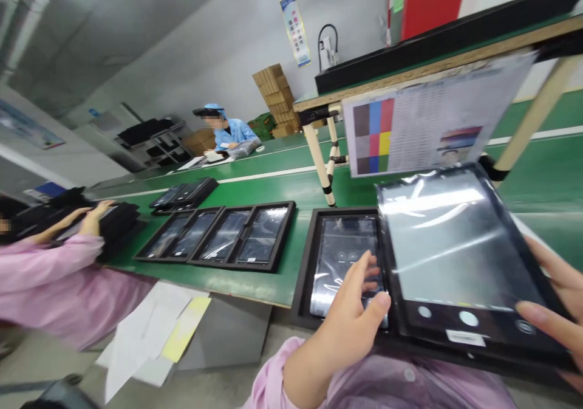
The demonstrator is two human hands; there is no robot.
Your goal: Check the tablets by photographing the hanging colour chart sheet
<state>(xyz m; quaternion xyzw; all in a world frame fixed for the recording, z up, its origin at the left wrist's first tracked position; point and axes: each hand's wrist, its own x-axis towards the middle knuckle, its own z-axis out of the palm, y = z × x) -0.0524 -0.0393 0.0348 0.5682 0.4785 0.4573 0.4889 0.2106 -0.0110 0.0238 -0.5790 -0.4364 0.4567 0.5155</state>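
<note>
My right hand (558,296) grips the right edge of a film-covered tablet (455,245), its thumb on the front near the lower corner. The tablet is tilted up, with a lit grey screen, round icons along the lower end and a small white label. To its left, my left hand (348,315) is open, fingers spread, over a second tablet (337,245) with a dark screen. That one lies in a black foam tray (304,275) at the bench edge. Whether my left fingers touch its film, I cannot tell.
Further left on the green bench (259,284) lie black trays (276,257) holding several wrapped tablets. A shelf stand (321,160) with a hanging colour-printed sheet (410,123) rises ahead. Papers (146,318) hang at the front edge. One co-worker (59,263) sits left, another (232,132) across.
</note>
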